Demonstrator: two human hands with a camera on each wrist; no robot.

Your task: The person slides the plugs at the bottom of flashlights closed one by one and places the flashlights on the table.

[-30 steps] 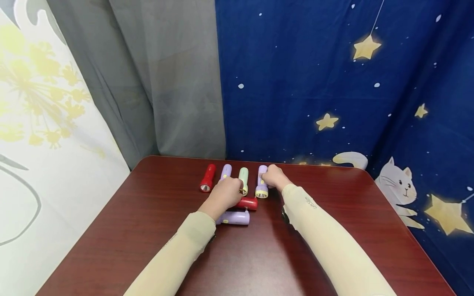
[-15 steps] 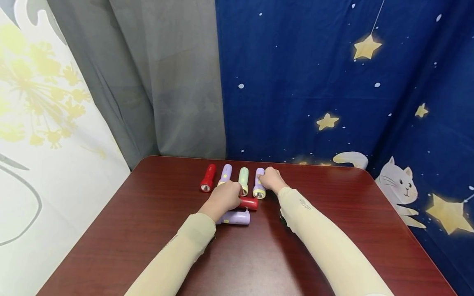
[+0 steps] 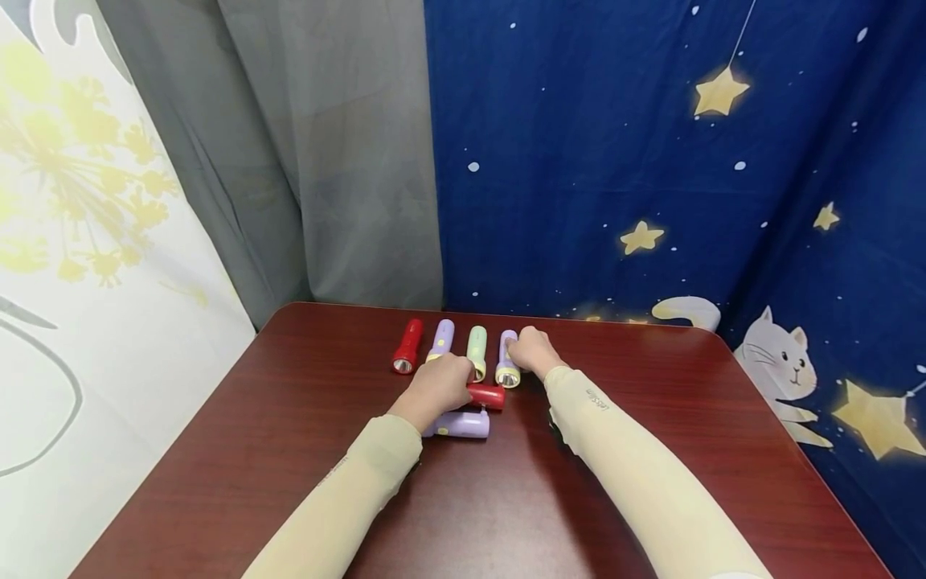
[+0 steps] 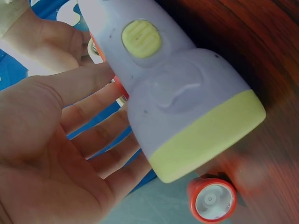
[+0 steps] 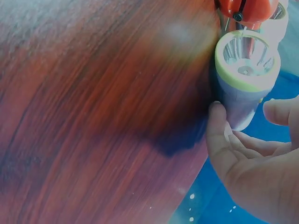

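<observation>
In the head view my left hand (image 3: 441, 386) is over a red flashlight (image 3: 487, 396) lying crosswise and grips it; the left wrist view hides the fingertips behind a purple flashlight (image 4: 177, 88) with a yellow-green rim. That purple one lies crosswise on the near side of the red one. My right hand (image 3: 534, 351) pinches another purple flashlight (image 3: 507, 362) by its body, lens end toward me. In the right wrist view a fingertip touches one side of this flashlight (image 5: 247, 86), and the thumb is at the other.
Left of the right hand's flashlight lie a green flashlight (image 3: 476, 347), a purple flashlight (image 3: 442, 338) and a red flashlight (image 3: 408, 344), roughly side by side. The dark red table (image 3: 579, 482) ends close behind them, before a grey curtain (image 3: 362, 161) and a blue curtain (image 3: 564, 161).
My right hand has shifted its purple flashlight slightly left and toward me, closer to the crosswise red one, then stayed nearly still. The left hand has barely moved.
</observation>
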